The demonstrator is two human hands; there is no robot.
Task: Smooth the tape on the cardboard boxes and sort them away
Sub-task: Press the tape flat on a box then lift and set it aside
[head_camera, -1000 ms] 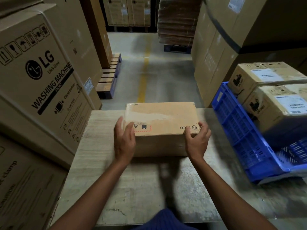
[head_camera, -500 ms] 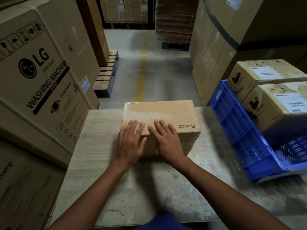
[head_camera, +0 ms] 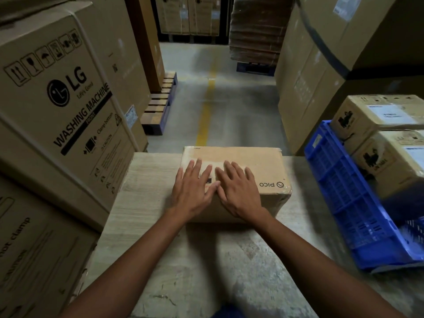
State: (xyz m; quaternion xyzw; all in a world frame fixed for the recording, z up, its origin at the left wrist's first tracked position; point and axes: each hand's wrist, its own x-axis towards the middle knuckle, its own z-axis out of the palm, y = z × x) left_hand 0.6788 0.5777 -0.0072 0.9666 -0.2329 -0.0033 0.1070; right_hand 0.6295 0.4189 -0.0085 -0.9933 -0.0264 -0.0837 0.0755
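Observation:
A brown cardboard box (head_camera: 254, 160) marked PICO lies on the wooden table (head_camera: 146, 191), at its far edge. Clear tape runs along the box's top. My left hand (head_camera: 193, 187) lies flat on the near left part of the top, fingers spread. My right hand (head_camera: 238, 188) lies flat right beside it, thumbs nearly touching. Both palms press on the top and hold nothing. The tape under the hands is hidden.
A blue plastic crate (head_camera: 348, 198) sits tilted at the table's right, with two labelled cardboard boxes (head_camera: 380, 115) in it. Large washing machine cartons (head_camera: 59, 106) stand close on the left. Tall cartons (head_camera: 321, 65) rise at the right. An aisle floor with a yellow line (head_camera: 206, 104) lies ahead.
My hands left the box's near corners, came together at the middle of the near edge, then slid forward onto the top. The box stayed in place.

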